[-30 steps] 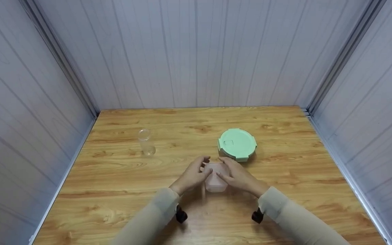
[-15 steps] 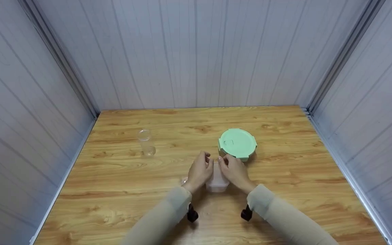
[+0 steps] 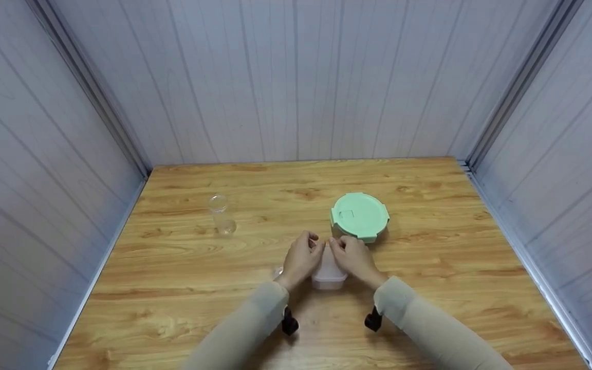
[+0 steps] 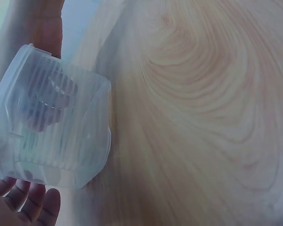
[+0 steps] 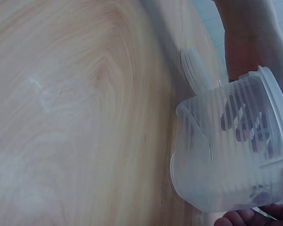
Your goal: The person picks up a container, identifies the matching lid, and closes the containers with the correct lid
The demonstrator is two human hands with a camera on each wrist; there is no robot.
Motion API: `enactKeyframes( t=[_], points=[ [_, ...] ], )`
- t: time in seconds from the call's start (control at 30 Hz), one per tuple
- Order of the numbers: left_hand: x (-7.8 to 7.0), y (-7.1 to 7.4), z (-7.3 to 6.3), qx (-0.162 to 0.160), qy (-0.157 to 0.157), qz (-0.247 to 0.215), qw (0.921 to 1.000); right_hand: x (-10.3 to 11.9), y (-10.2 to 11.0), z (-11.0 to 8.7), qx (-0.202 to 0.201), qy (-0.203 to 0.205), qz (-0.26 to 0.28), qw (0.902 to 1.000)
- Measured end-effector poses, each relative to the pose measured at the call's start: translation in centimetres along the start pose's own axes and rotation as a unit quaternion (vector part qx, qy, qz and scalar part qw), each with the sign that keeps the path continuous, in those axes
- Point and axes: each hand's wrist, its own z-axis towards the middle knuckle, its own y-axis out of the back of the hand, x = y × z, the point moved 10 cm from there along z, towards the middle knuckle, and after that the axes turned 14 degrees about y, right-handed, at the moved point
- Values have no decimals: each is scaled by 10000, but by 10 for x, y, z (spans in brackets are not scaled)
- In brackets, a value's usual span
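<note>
In the head view, a small frosted plastic box (image 3: pixel 328 280) with a lid stands near the middle of the table. My left hand (image 3: pixel 302 261) is at its left side and my right hand (image 3: pixel 356 259) at its right. Both hands hold the lid's far end with curled fingers, thumbs over the top. Seen from the left wrist, the ribbed, see-through wall of the box (image 4: pixel 66 122) fills the left, with fingertips (image 4: pixel 35 197) along its far side. The right wrist view shows the same box (image 5: pixel 226 155), with fingers visible through its wall.
Just beyond the box is a round container with a mint-green clip lid (image 3: pixel 362 216). A clear cup (image 3: pixel 221 216) stands at back left. Beside the left wrist lies a clear, round-edged piece (image 5: pixel 195 70). White panels (image 3: pixel 296 82) enclose the wooden table (image 3: pixel 172 298).
Both hands have slid along the box to its far end, wrists drawing inward and fingers curling over the lid edge. The clear piece left of the left wrist has come into view.
</note>
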Motion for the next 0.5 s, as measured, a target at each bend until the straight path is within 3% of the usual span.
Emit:
enactKeyframes(
  t=[0.03,0.23,0.43,0.5],
  points=[
    [5,-3,5,-56,-30,-31,10000,-1,-1,0,32,-33,42,10000],
    [-2,4,-6,-30,348,-180,9992,-1,-3,2,104,-82,129,9998],
    [6,-1,3,-240,-263,-178,9992,1,-3,3,83,106,38,9999],
    [8,-3,6,-192,-253,-136,9994,0,-3,3,118,68,75,9999]
  ],
)
